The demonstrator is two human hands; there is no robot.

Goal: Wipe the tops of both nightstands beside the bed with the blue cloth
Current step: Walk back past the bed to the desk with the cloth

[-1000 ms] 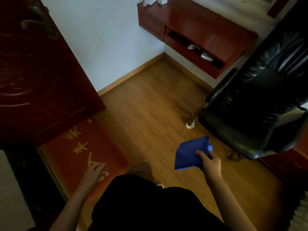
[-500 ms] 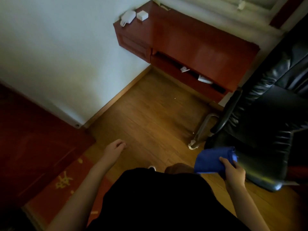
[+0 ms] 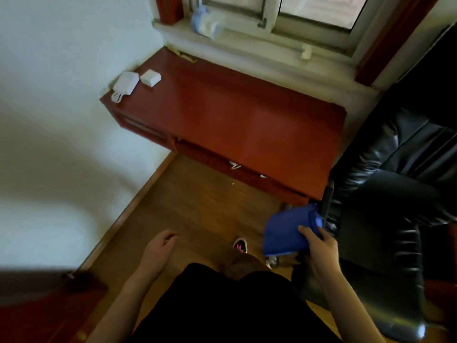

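Blue cloth (image 3: 288,232) is held bunched in the right hand (image 3: 319,246), low at near right, just beside the black leather chair (image 3: 395,194); fingers are closed over its lower edge. Left hand (image 3: 158,248) is seen empty, fingers loosely curled, hanging over the wooden floor (image 3: 197,206) at near centre. Compared with a second ago, the view has been swung up and rightward: the dark red door and the red mat with gold characters have dropped out of frame, and the red wall-mounted desk (image 3: 235,115) under the window (image 3: 309,11) is now fully shown, with two white boxes (image 3: 136,81) at its far left corner. The cloth has been kept in the same grip throughout. No bed and no nightstand are visible, so wiping is judged not yet begun; the person is probably being turned through the room toward the bedside. Which way the nightstands lie cannot be told. A shoe tip (image 3: 240,244) is seen on the floor between the hands.
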